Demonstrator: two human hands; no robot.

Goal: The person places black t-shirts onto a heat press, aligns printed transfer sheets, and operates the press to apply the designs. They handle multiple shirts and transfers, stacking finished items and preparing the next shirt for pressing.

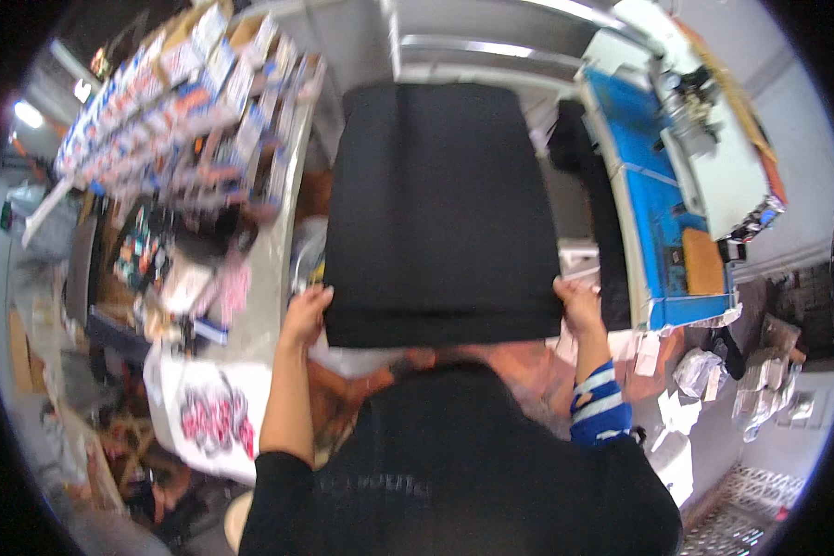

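Observation:
A flat, roughly rectangular black cloth stretches away from me in the middle of the view, its near edge straight and its surface smooth. My left hand pinches its near left corner, fingers closed on the edge. At the near right corner my right hand grips the opposite edge in the same way. A blue-and-white striped sleeve covers part of my right forearm. Whatever lies beneath the cloth is mostly hidden.
On the right stands a bench with a blue top, carrying a brown block and a machine. Stacked white boxes fill the upper left. A white printed cloth hangs at lower left; plastic bags lie at right.

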